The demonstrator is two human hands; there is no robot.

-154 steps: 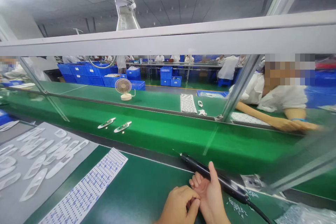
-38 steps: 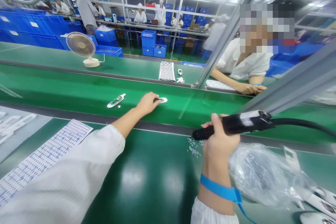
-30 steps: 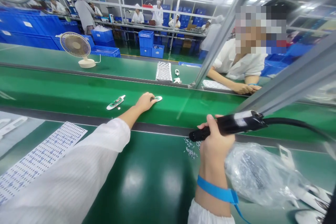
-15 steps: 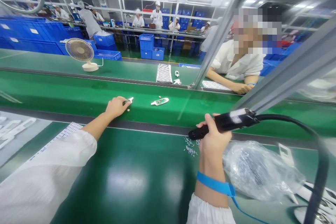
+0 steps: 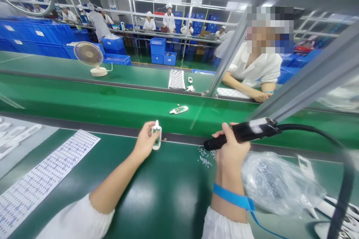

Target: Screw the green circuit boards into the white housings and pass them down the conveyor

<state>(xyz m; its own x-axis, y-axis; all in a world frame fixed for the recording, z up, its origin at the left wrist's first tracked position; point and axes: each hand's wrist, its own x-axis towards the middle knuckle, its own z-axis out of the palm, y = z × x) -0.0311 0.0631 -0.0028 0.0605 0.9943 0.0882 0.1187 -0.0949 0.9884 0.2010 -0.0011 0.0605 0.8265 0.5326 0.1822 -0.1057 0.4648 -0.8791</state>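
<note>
Looks like the pick-up step: left hand pinching a white-shelled board left of the small-parts pile, right hand gripping the black tool, mostly right of it; next move probably calls for a steady board.

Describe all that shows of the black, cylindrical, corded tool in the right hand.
The black, cylindrical, plastic-looking tool carries a pale label on its side, and a thick black cable curves away from its rear end. The right hand grips it towards the front. Its front end points left and lower in the picture, near small scattered pale pieces; no bit can be made out.
</note>
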